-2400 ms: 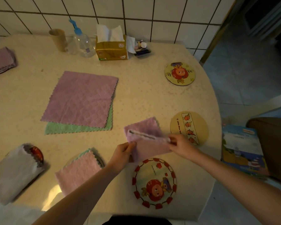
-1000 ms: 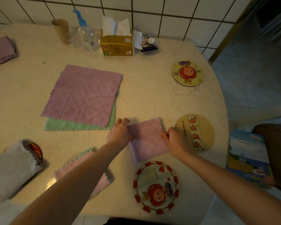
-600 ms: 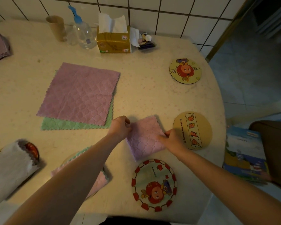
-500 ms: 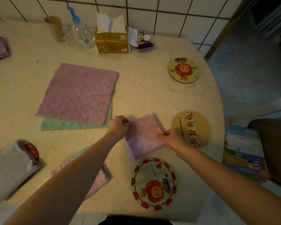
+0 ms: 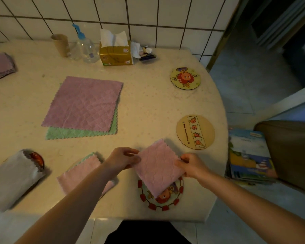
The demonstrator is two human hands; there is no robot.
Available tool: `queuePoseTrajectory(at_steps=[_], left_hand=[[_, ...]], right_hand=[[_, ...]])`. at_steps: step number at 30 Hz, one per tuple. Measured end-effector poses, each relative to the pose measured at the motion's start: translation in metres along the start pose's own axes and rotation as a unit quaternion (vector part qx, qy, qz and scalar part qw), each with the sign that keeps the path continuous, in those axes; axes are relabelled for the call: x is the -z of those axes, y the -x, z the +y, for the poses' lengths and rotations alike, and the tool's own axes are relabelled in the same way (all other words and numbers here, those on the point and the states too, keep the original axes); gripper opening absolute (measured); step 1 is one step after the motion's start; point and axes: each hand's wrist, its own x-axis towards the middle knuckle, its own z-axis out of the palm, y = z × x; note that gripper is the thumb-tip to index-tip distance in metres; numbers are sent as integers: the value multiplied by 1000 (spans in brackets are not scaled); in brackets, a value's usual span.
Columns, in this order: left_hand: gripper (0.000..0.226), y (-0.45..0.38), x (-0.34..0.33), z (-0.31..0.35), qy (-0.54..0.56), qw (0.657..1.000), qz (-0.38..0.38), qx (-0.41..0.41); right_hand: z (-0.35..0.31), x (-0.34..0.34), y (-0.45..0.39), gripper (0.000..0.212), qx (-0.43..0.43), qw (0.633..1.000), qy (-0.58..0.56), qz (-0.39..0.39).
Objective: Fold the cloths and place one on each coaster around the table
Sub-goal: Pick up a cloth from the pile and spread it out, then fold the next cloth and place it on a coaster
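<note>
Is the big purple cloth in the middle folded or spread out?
Spread out: the big purple cloth lies flat in one layer on a green cloth.

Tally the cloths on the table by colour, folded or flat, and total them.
Pink: 4, namely the folded cloth in both hands, the flat cloth, the one on the near coaster, the far-left one
Green: 1, the flat green cloth
White: 1, the folded white cloth
Total: 6

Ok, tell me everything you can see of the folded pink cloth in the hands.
The folded pink cloth is a small square of quilted fabric with zigzag edges. The left hand and right hand pinch opposite corners. Its near corner overlaps the red-rimmed cartoon coaster at the table's front edge.
</note>
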Motion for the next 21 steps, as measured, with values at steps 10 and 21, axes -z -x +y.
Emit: queuePoseTrajectory(at_steps=[10, 21], left_hand=[[11, 17, -26, -53, -167, 982, 66, -50], [31, 17, -9, -36, -388, 902, 121, -144]], right_hand=[[59, -21, 21, 13, 19, 997, 68, 40], [31, -28, 17, 22, 194, 908, 328, 176]])
